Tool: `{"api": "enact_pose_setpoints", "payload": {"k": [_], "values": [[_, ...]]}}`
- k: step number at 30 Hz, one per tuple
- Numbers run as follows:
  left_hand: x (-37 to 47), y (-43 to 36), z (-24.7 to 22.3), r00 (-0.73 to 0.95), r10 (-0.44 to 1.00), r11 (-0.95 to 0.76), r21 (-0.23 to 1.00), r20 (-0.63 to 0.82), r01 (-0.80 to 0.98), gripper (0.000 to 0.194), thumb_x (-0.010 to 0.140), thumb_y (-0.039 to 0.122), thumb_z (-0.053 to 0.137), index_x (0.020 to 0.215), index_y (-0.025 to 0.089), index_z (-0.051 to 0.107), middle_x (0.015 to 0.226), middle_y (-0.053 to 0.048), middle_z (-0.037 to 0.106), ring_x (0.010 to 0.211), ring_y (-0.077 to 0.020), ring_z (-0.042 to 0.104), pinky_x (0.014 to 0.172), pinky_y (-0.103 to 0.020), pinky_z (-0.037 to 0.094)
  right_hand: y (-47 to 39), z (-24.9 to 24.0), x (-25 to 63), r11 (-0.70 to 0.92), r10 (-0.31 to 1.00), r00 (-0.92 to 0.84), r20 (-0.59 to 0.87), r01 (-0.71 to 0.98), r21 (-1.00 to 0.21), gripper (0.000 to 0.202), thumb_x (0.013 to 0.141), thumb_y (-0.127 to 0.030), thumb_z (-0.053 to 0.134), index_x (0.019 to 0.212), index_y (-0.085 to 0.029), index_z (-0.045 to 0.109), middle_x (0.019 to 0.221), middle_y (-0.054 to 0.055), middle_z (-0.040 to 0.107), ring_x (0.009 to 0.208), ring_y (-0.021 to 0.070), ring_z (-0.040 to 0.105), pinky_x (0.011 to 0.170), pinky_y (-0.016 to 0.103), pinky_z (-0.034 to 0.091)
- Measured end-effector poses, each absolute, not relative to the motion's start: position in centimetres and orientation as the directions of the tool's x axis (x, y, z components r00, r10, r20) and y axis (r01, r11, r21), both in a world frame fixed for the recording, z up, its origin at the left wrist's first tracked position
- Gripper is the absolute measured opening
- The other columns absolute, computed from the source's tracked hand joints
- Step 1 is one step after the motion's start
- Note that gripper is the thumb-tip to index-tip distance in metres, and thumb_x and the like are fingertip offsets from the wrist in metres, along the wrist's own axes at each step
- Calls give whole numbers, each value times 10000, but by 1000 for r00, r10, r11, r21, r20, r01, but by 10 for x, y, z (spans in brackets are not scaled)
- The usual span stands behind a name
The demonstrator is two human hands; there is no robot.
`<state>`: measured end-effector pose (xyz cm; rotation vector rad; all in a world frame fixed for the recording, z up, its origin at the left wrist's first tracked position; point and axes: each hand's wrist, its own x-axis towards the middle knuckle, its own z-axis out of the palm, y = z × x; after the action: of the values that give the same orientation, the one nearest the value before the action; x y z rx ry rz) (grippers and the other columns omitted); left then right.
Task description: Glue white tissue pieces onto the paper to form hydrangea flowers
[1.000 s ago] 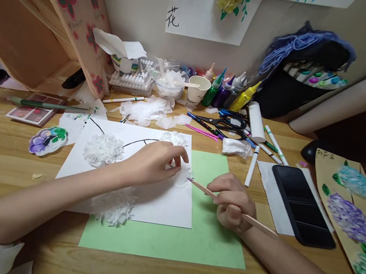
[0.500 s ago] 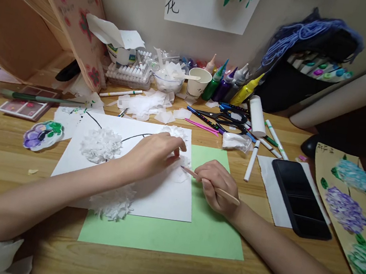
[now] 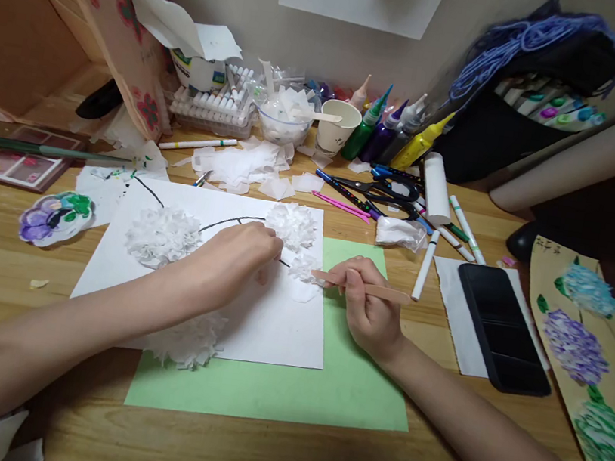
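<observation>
My right hand [image 3: 369, 300] grips a flat wooden craft stick [image 3: 379, 292]. Its tip lies at a small white paper-petal flower [image 3: 305, 268] on the right side of the white sheet [image 3: 275, 333]. Over the middle of that sheet, my left hand [image 3: 246, 256] bends downward with its fingers drawn together; whatever they hold, if anything, is hidden. Fuller white ruffled flowers stand at the upper right [image 3: 291, 224], at the left [image 3: 162, 235] and, partly under my left forearm, at the bottom [image 3: 189, 340]. Black drawn stems [image 3: 229, 219] run between them.
Beneath the white sheet lies green paper [image 3: 273, 395]. Behind it are loose tissue squares [image 3: 242, 164], scissors [image 3: 381, 191], a paper cup [image 3: 338, 128] and paint bottles [image 3: 377, 122]. A phone [image 3: 503, 327] rests at right; a paint palette [image 3: 57, 218] sits at left.
My left hand has drawn back left from the small flower, uncovering it and the upper-right one. The craft stick has swung nearly level in my right hand. The view has tilted down slightly.
</observation>
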<state>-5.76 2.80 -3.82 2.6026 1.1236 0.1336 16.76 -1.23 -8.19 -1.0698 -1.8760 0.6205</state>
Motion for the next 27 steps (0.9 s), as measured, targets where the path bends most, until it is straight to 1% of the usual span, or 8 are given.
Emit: {"api": "enact_pose_setpoints", "payload": {"k": [3, 6, 10, 14, 20, 24, 27], "values": [[-56, 26, -36, 684, 729, -648, 294, -28, 703, 62, 726, 121, 567, 739, 177, 587, 747, -44, 591, 696, -182, 516, 594, -284, 320, -13, -84, 168, 513, 858, -194, 475, 334, -790, 218, 919, -187, 342, 789, -209, 516, 707, 15, 553, 666, 146, 538, 617, 309, 421], [-56, 24, -34, 679, 734, -645, 290, -24, 707, 83, 718, 98, 559, 720, 180, 575, 743, -40, 585, 692, -179, 514, 590, -280, 318, -15, -85, 170, 577, 817, -147, 558, 256, -776, 229, 916, -196, 339, 778, -211, 521, 661, 6, 555, 620, 147, 528, 602, 316, 412], [-54, 23, -32, 678, 734, -646, 273, -35, 713, 95, 709, 84, 553, 709, 178, 564, 733, -42, 580, 693, -185, 514, 594, -281, 318, -16, -84, 172, 633, 774, -199, 601, 265, -728, 225, 909, -180, 345, 768, -213, 518, 649, 7, 557, 616, 149, 519, 599, 314, 404], [-54, 23, -30, 678, 734, -648, 258, -37, 717, 84, 722, 96, 546, 715, 178, 564, 726, -42, 579, 693, -188, 515, 595, -282, 318, -14, -83, 172, 625, 780, -250, 573, 319, -712, 218, 908, -173, 340, 788, -213, 517, 677, 17, 571, 656, 156, 524, 628, 316, 409], [-53, 23, -29, 675, 736, -641, 273, -46, 718, 102, 721, 79, 538, 712, 177, 566, 742, -42, 583, 709, -186, 521, 608, -281, 338, -12, -80, 169, 606, 796, -301, 526, 418, -677, 189, 905, -176, 366, 792, -208, 514, 696, 21, 565, 655, 154, 509, 609, 301, 412], [-52, 22, -27, 674, 736, -632, 288, -68, 720, 130, 704, 50, 529, 716, 170, 576, 751, -52, 588, 725, -190, 531, 618, -284, 353, -11, -79, 166, 495, 869, -249, 428, 447, -745, 230, 921, -187, 342, 770, -208, 515, 718, 19, 555, 676, 145, 528, 623, 294, 421], [-52, 20, -27, 672, 738, -627, 300, -68, 719, 139, 696, 41, 525, 696, 170, 577, 744, -51, 591, 727, -190, 535, 621, -283, 362, -11, -79, 164, 441, 898, -209, 388, 405, -801, 254, 930, -211, 336, 761, -203, 525, 729, 21, 549, 687, 140, 534, 615, 287, 420]]}}
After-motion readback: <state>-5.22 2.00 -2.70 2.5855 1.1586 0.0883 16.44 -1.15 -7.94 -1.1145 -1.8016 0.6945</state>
